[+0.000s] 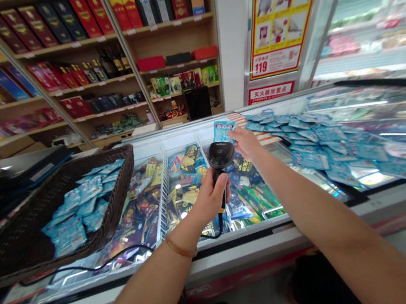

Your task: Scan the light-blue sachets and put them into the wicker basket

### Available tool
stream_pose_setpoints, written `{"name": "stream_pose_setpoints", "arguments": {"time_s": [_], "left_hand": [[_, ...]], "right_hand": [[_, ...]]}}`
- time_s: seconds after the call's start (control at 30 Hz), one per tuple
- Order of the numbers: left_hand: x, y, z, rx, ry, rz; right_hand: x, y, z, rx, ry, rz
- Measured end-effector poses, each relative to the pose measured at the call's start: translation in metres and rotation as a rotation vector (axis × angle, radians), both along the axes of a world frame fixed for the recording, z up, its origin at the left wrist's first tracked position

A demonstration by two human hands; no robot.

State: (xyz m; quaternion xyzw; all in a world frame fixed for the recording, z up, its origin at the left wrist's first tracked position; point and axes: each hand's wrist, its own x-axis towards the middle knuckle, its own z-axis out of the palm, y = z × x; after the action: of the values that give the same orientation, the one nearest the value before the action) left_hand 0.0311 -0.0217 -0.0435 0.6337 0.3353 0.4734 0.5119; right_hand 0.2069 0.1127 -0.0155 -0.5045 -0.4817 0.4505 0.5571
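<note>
My left hand is wrapped round the handle of a black barcode scanner, held upright above the chest freezer. Just beyond the scanner's head, my right hand pinches the edge of a small light-blue packet. The scanner's head overlaps the packet's lower part from my viewpoint. A heap of similar blue packets lies spread on the freezer's glass to the right. More packets lie in a brown wicker basket on the left.
The scanner's black cable runs along the freezer's front towards the left. Under the glass lie wrapped frozen goods and a white wire divider. Behind stand shelves of boxes and a red-and-yellow poster. A lit display fridge is at right.
</note>
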Motion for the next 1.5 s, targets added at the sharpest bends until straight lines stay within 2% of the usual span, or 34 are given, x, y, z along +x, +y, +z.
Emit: {"name": "stream_pose_setpoints", "arguments": {"time_s": [0.1, 0.2, 0.3, 0.43, 0.53, 0.63, 0.73, 0.8, 0.87, 0.97, 1.23, 1.4, 1.5], "left_hand": [[-0.002, 0.0, 0.012, -0.068, -0.121, 0.159], [-0.017, 0.0, 0.035, -0.151, -0.228, 0.366], [-0.049, -0.001, 0.063, -0.186, -0.33, 0.529], [-0.101, -0.007, 0.089, -0.115, -0.471, 0.729], [-0.135, -0.015, 0.095, -0.084, -0.525, 0.837], [-0.159, -0.022, 0.094, -0.062, -0.55, 0.893], [-0.171, -0.024, 0.089, -0.06, -0.567, 0.915], [-0.171, -0.024, 0.086, -0.074, -0.572, 0.897], [-0.166, -0.022, 0.084, -0.083, -0.589, 0.873], [-0.15, -0.017, 0.082, -0.102, -0.628, 0.849], [-0.078, 0.007, 0.074, -0.162, -0.552, 0.652], [-0.033, 0.018, 0.05, -0.201, -0.473, 0.523], [-0.02, 0.017, 0.031, -0.214, -0.396, 0.477]], "right_hand": [[-0.011, 0.001, -0.005, -0.051, 0.083, -0.036], [-0.038, 0.004, -0.005, -0.106, 0.12, 0.003], [-0.081, 0.007, 0.005, -0.15, 0.211, 0.101], [-0.157, 0.006, 0.03, -0.229, 0.321, 0.24], [-0.218, 0.001, 0.049, -0.279, 0.362, 0.34], [-0.269, -0.006, 0.061, -0.273, 0.387, 0.458], [-0.297, -0.012, 0.064, -0.252, 0.41, 0.51], [-0.301, -0.014, 0.061, -0.232, 0.434, 0.5], [-0.294, -0.013, 0.057, -0.206, 0.44, 0.477], [-0.265, -0.007, 0.047, -0.189, 0.397, 0.397], [-0.137, 0.013, 0.004, -0.143, 0.223, 0.12], [-0.048, 0.02, -0.025, -0.061, -0.098, -0.077], [-0.001, 0.023, -0.039, -0.022, -0.222, -0.189]]}}
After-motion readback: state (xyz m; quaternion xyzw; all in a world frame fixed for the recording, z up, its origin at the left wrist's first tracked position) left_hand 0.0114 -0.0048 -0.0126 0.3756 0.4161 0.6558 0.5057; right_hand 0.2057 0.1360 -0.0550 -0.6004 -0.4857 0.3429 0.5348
